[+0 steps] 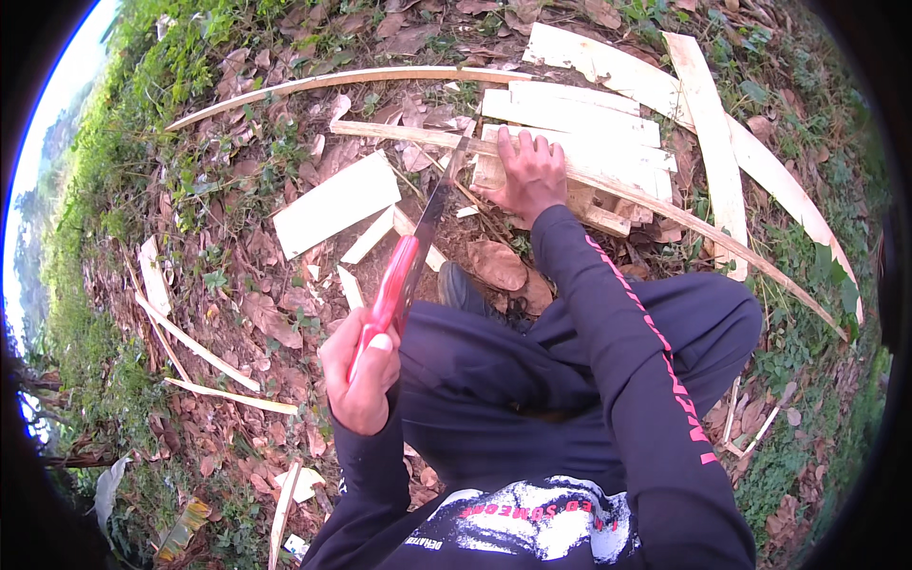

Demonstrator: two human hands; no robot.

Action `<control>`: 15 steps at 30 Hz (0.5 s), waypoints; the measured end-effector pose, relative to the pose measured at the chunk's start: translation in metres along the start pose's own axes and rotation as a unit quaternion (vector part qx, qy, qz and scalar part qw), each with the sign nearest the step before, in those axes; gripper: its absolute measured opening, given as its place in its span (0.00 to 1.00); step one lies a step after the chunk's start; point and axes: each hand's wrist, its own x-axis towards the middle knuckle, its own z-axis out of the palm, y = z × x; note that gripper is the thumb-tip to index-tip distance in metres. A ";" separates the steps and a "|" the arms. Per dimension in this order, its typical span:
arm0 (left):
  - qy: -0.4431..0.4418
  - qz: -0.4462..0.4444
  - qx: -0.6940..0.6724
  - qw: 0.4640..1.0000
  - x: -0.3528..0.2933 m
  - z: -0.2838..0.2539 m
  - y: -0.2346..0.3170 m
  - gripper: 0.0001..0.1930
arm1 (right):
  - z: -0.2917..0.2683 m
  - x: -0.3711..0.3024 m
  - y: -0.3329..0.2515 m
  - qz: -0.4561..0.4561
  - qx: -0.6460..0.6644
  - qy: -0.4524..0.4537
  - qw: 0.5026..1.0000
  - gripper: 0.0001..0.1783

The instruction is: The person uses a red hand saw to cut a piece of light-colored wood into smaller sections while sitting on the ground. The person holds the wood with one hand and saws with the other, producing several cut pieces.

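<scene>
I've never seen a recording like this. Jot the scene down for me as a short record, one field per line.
Left hand: gripping a saw by its red handle
Right hand: resting on a long wooden strip
Blade: across the strip, left of the right hand; cut depth unclear
Beneath the strip: a stack of pale boards
Nearby: a loose rectangular board, left of the stack
Ground: brown leaves, green plants
Clothing: dark sleeves and trousers
</scene>
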 end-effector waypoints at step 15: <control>-0.007 -0.022 -0.032 0.999 0.020 0.019 0.009 0.08 | -0.006 -0.001 0.004 0.002 0.018 -0.026 0.999 0.56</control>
